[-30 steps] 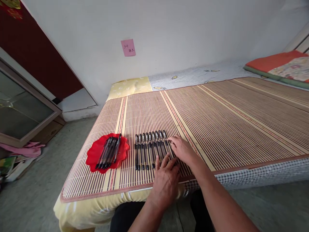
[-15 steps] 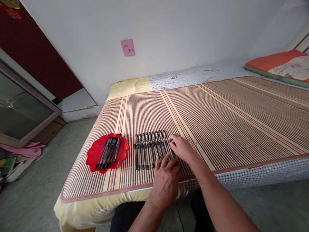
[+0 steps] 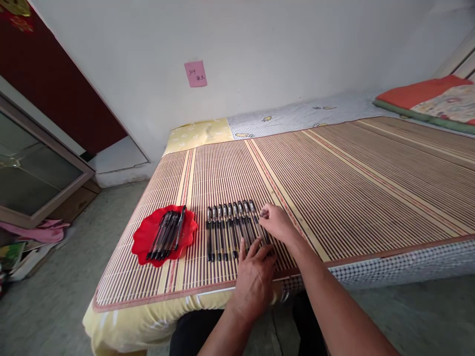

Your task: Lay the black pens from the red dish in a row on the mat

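Several black gel pens (image 3: 224,230) lie side by side in a row on the striped bamboo mat (image 3: 315,183), caps pointing away from me. My left hand (image 3: 255,264) rests over the lower ends of the pens on the right of this row, fingers spread flat and hiding their tips. At the row's right end, my right hand (image 3: 273,221) is closed in a pinch; a dark pen end (image 3: 264,214) shows at its fingertips, with most of that pen hidden. To the left, a red scalloped plate (image 3: 143,242) holds more pens (image 3: 168,232) in a loose bundle.
The mat covers a bed with a yellow sheet (image 3: 129,326) along its front left edge. Folded bedding (image 3: 419,94) lies at the far right. A pink note (image 3: 195,74) hangs on the wall behind. A glass-panelled door or cabinet (image 3: 33,168) stands at left.
My right hand has shifted very slightly at the right end of the row, and a dark pen end now shows at its fingertips. My left hand and the plate stay in place.
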Demonstrator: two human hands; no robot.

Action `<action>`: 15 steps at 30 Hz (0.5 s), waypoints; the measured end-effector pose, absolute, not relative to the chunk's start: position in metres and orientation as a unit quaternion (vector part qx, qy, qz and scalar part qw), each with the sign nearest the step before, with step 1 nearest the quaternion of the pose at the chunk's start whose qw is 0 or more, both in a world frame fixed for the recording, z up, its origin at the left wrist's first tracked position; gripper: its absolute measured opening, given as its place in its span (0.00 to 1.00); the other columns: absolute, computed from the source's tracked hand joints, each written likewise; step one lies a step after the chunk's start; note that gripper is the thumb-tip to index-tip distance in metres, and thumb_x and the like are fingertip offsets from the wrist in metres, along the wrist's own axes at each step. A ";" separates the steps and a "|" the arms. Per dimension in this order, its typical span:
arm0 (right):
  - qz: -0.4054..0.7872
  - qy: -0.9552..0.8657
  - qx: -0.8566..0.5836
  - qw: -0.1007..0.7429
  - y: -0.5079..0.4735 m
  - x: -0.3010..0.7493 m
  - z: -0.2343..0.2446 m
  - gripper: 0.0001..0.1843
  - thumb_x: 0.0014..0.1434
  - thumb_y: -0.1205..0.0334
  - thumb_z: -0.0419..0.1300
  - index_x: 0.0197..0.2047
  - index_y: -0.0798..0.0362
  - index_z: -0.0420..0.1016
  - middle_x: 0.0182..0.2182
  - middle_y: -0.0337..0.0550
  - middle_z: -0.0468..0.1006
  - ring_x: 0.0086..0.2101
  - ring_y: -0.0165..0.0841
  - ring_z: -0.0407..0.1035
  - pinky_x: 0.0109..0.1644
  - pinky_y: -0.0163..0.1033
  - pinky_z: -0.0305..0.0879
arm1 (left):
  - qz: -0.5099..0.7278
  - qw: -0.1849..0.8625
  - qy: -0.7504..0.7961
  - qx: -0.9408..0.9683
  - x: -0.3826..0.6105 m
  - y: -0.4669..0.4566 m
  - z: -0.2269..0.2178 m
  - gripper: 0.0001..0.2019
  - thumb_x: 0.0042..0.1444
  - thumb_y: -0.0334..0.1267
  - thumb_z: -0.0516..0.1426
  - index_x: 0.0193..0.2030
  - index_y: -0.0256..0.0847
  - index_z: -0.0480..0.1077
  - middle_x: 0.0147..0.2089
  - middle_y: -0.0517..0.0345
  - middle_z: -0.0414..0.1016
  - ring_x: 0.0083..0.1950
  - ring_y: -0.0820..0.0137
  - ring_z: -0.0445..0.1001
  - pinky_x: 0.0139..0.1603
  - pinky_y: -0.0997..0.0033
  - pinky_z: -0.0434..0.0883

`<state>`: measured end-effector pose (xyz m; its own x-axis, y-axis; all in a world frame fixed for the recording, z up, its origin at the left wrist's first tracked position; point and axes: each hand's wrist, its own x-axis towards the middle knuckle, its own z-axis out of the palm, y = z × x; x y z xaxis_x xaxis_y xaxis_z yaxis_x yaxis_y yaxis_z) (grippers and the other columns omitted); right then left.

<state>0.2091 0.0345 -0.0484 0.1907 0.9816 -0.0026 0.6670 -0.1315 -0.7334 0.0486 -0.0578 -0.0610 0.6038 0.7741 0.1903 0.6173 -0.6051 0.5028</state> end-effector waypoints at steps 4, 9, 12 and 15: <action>0.424 -0.477 -0.648 0.416 0.034 0.222 -0.054 0.06 0.49 0.68 0.60 0.33 0.53 0.73 0.23 0.36 0.73 0.24 0.29 0.67 0.27 0.32 0.60 | 0.207 0.194 0.387 0.878 0.051 -0.060 -0.062 0.14 0.64 0.33 0.55 0.54 0.47 0.75 0.63 0.57 0.76 0.72 0.60 0.63 0.78 0.38 0.40; 0.541 -0.416 -0.567 0.461 0.027 0.232 -0.052 0.07 0.47 0.62 0.65 0.31 0.53 0.72 0.16 0.30 0.66 0.17 0.24 0.58 0.19 0.30 0.52 | 0.227 0.204 0.382 0.872 0.055 -0.062 -0.061 0.15 0.65 0.28 0.51 0.51 0.45 0.75 0.62 0.55 0.76 0.68 0.64 0.70 0.78 0.42 0.32; 0.555 -0.417 -0.562 0.450 0.025 0.233 -0.052 0.09 0.47 0.62 0.67 0.32 0.54 0.73 0.15 0.29 0.66 0.16 0.24 0.57 0.18 0.29 0.52 | 0.228 0.211 0.378 0.872 0.056 -0.063 -0.062 0.17 0.61 0.26 0.52 0.51 0.43 0.75 0.60 0.54 0.77 0.68 0.63 0.70 0.79 0.42 0.33; 0.543 -0.427 -0.581 0.431 0.024 0.233 -0.052 0.09 0.48 0.62 0.67 0.33 0.55 0.73 0.16 0.29 0.67 0.16 0.24 0.58 0.19 0.29 0.55 | 0.228 0.214 0.379 0.871 0.056 -0.063 -0.063 0.18 0.60 0.25 0.53 0.52 0.43 0.75 0.60 0.54 0.77 0.70 0.63 0.67 0.79 0.44 0.35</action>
<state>0.2329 0.0237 -0.0522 0.0455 0.9638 -0.2628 0.0284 -0.2642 -0.9640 0.0559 -0.0629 -0.0628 0.6082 0.7580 0.2358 0.5629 -0.6212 0.5452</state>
